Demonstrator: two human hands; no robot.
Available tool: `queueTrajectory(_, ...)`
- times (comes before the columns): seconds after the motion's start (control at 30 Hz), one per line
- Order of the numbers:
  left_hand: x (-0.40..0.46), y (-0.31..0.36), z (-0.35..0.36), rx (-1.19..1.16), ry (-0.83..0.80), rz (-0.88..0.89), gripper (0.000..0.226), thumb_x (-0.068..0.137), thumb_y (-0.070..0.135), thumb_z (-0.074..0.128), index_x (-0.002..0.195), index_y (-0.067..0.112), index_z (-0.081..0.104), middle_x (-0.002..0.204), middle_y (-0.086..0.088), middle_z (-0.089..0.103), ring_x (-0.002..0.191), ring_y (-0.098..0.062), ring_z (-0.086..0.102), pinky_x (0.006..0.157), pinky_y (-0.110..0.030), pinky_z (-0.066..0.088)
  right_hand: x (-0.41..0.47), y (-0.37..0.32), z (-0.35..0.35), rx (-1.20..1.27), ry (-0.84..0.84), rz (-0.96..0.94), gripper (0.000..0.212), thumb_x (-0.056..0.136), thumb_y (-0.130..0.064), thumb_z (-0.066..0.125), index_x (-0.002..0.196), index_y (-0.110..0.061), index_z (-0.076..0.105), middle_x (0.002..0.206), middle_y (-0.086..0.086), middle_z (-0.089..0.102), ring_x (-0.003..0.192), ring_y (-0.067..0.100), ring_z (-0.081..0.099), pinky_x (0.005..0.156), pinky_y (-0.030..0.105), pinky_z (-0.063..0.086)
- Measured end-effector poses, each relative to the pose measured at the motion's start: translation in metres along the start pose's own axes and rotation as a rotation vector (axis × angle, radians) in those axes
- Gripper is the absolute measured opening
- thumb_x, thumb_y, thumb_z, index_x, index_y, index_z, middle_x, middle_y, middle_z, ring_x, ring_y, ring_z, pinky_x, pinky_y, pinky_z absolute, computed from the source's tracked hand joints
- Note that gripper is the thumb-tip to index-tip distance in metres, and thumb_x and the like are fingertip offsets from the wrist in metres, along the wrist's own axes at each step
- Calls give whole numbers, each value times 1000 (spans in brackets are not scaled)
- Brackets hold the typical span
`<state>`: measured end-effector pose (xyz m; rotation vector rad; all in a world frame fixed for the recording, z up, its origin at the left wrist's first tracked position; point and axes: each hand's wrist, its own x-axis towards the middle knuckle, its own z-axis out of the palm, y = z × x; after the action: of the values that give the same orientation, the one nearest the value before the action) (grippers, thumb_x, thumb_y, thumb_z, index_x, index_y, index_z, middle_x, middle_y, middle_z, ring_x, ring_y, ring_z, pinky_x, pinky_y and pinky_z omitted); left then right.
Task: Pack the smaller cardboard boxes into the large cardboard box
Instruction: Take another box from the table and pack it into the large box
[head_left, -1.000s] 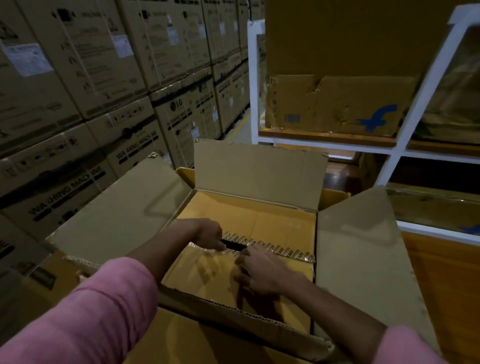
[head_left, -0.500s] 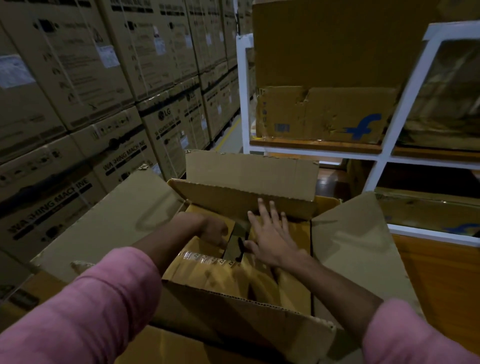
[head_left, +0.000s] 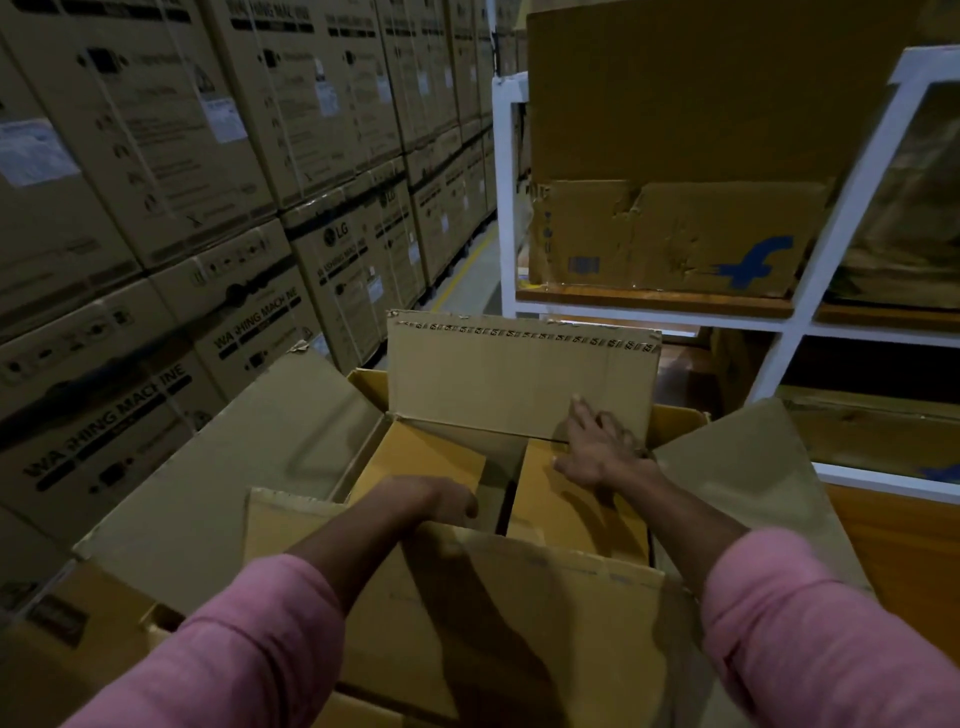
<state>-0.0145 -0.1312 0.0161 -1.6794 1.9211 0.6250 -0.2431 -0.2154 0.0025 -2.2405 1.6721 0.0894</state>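
Your two hands are inside the large cardboard box (head_left: 218, 467), whose outer flaps are splayed out to the left and right. Your right hand (head_left: 597, 447) lies with fingers straight and spread, pressing against the base of the far flap (head_left: 519, 379), which stands upright with a strip of printed tape along its top edge. Your left hand (head_left: 441, 501) is curled over the top edge of the near flap (head_left: 467, 597), gripping it; its fingertips are hidden behind the cardboard. Between the two flaps you can see the yellowish inner flaps (head_left: 415, 462) of the smaller box, with a dark gap down the middle. Stacked washing machine cartons (head_left: 156, 208) stand to your left, and a white shelf rack (head_left: 795, 322) with worn cartons stands beyond the box.
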Motion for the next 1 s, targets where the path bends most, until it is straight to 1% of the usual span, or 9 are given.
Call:
queueTrajectory(0.17, 17, 3, -2, 32, 16, 52, 48, 99, 36, 59, 141, 14, 53, 142, -12, 56, 123, -33, 57, 100, -48, 49, 4, 6, -3, 39, -2, 8, 88, 99, -49, 57, 164, -22, 3, 169, -8, -21, 155, 40, 6, 122, 57, 18)
queueTrajectory(0.3, 20, 12, -3, 17, -14, 65, 45, 103, 25, 54, 145, 10, 51, 148, -12, 51, 132, -33, 51, 100, -42, 43, 8, 12, -6, 63, 4, -15, 91, 97, -49, 59, 164, -22, 3, 170, -9, -16, 157, 31, 7, 124, 54, 21)
queueTrajectory(0.4, 18, 11, 0, -12, -72, 57, 46, 103, 27, 53, 147, 13, 49, 151, -10, 49, 134, -33, 49, 97, -42, 42, 5, 10, -10, 55, -13, -46, 79, 99, -46, 58, 162, -18, 20, 172, -1, -4, 157, 27, 10, 125, 47, 22)
queueTrajectory(0.5, 13, 7, 1, -20, -134, 56, 48, 98, 37, 55, 143, 22, 53, 148, -3, 53, 129, -28, 53, 103, -47, 46, 0, 4, -12, 43, -31, -78, 61, 99, -45, 59, 149, -15, 43, 161, 10, 28, 143, 29, 36, 116, 42, 37)
queueTrajectory(0.57, 14, 4, 2, -23, -151, 72, 54, 91, 46, 55, 141, 27, 55, 147, 1, 54, 128, -26, 54, 105, -52, 46, -4, -1, -11, 41, -36, -94, 54, 99, -44, 60, 142, -14, 49, 150, 10, 39, 132, 28, 45, 108, 39, 42)
queueTrajectory(0.67, 19, 2, 6, -52, -138, 89, 59, 82, 52, 56, 136, 29, 59, 140, 2, 59, 120, -24, 59, 101, -53, 50, -10, -6, -9, 40, -40, -101, 57, 99, -44, 60, 144, -11, 47, 151, 11, 39, 134, 30, 45, 109, 39, 41)
queueTrajectory(0.8, 15, 12, -2, -125, 32, 75, 47, 98, 36, 58, 138, 12, 57, 136, -10, 61, 120, -31, 59, 99, -42, 49, -17, -10, -9, 50, -34, -82, 63, 99, -42, 60, 151, -12, 40, 157, 12, 34, 141, 31, 40, 113, 42, 40)
queueTrajectory(0.9, 19, 17, -8, -182, 142, 100, 45, 96, 35, 60, 135, 12, 59, 135, -11, 61, 117, -32, 59, 97, -42, 50, -20, -9, -6, 60, -22, -67, 65, 99, -42, 61, 153, -13, 36, 161, 11, 31, 143, 31, 38, 115, 43, 38)
queueTrajectory(1.0, 24, 25, -13, -142, 187, 97, 46, 95, 39, 60, 130, 9, 61, 131, -14, 62, 115, -34, 59, 90, -40, 50, -19, -4, -4, 49, -3, -40, 76, 100, -44, 59, 160, -14, 23, 170, 10, 11, 153, 33, 22, 123, 43, 27)
